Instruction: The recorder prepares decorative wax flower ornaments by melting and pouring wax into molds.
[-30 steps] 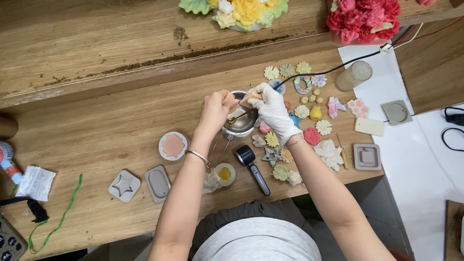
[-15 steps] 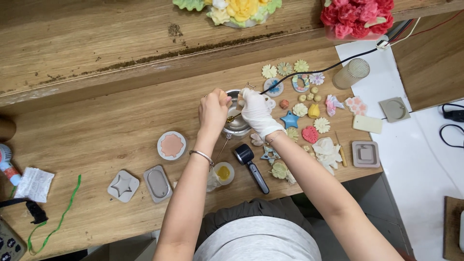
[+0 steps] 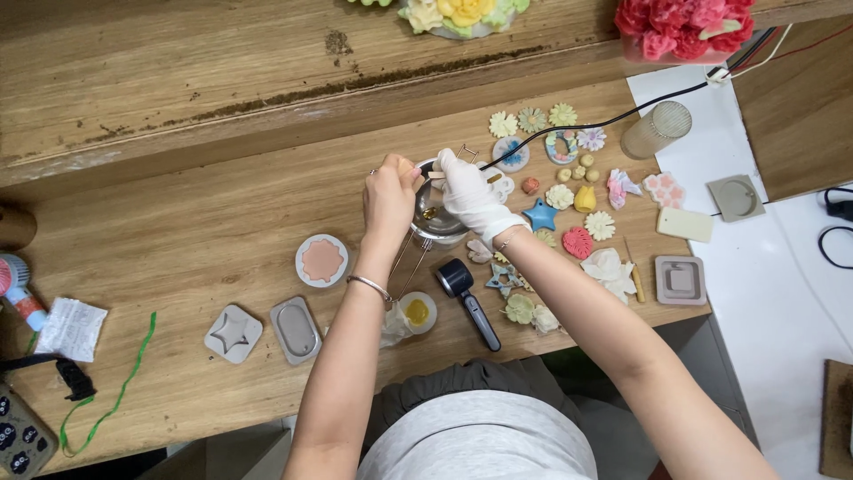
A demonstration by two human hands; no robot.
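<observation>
1. Left hand (image 3: 388, 197) is bare, with its fingers curled tight on the 9 o'clock rim of a small metal pot (image 3: 437, 220) sitting mid-table.
2. Right hand (image 3: 471, 196) wears a white glove and is pinched narrow on something thin over the pot's 12 o'clock edge; can't tell what.
3. At 6 o'clock from the pot there's a black-handled tool (image 3: 468, 300), and a small yellow-filled cup (image 3: 417, 312) right beside it.
4. Pink round mould (image 3: 322, 260) sits at 9 o'clock. A blue star piece (image 3: 539, 215) lies at 3 o'clock among a bunch of little cast flowers.

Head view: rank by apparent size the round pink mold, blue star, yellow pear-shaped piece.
1. Round pink mold, clearly largest.
2. Blue star.
3. Yellow pear-shaped piece, slightly smaller than the star; they look close.
</observation>
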